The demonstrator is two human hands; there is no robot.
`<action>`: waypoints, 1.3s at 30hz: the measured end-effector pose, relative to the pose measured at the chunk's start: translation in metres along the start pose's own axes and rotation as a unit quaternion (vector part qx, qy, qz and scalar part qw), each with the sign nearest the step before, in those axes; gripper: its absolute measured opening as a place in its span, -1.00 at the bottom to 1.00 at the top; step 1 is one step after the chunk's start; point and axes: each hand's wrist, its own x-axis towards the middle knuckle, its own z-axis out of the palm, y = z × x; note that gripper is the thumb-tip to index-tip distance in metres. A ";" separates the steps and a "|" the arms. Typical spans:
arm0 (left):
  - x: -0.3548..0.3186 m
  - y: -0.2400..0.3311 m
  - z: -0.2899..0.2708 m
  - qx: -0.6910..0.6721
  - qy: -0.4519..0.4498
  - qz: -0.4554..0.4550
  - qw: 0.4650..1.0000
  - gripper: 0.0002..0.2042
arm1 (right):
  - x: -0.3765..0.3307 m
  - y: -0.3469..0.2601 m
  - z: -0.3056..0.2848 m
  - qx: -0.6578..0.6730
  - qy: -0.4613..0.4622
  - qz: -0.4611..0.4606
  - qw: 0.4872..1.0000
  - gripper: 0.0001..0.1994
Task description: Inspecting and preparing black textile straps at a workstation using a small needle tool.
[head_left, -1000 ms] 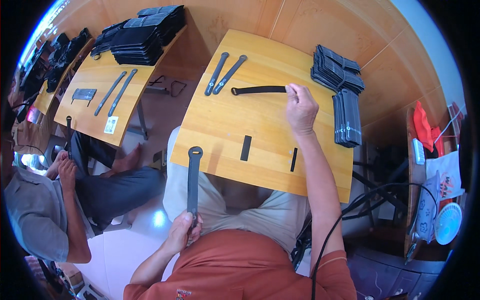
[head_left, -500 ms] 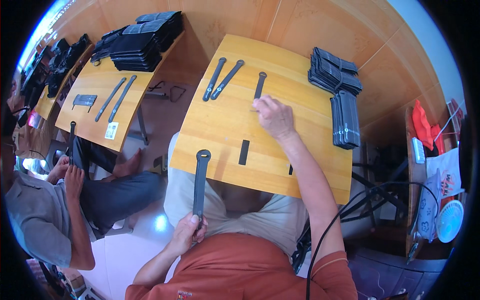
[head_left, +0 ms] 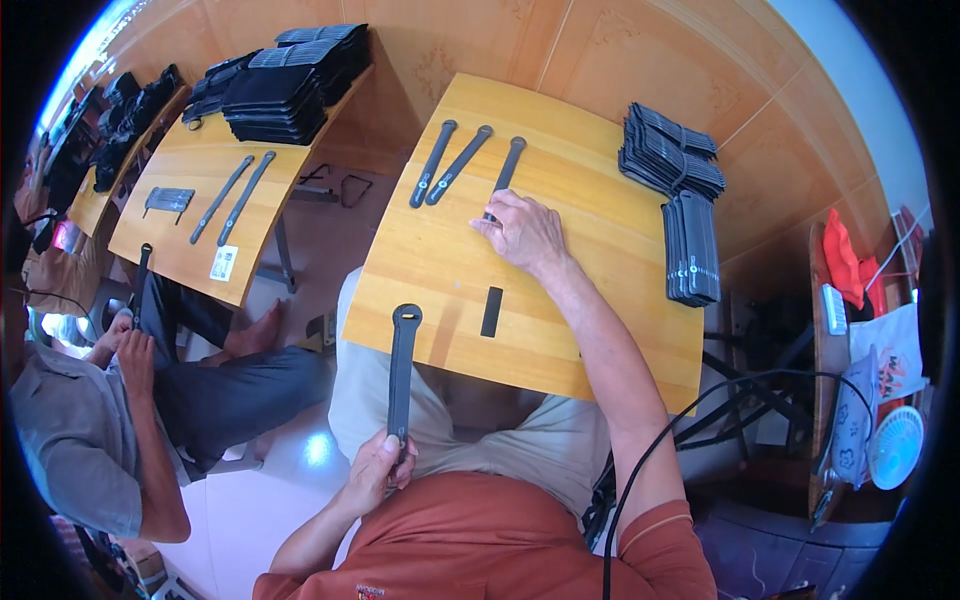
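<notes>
Strap (head_left: 511,163) lies on table (head_left: 600,170) under right fingers (head_left: 510,203).

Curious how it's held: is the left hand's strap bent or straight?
Straight: the dark strap runs unbent from the left hand to its slotted end.

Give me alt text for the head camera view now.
Right hand touching the near end of a dark strap on a wooden table, beside two similar straps, while the left hand holds another strap by its lower end. Stacked straps lie at the table's right; a seated co-worker is at left.
</notes>
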 end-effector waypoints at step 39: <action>0.007 0.000 -0.015 -0.025 -0.016 0.022 0.999 -0.62 | 0.043 -0.040 0.012 -0.055 -0.092 -0.042 0.993 -0.71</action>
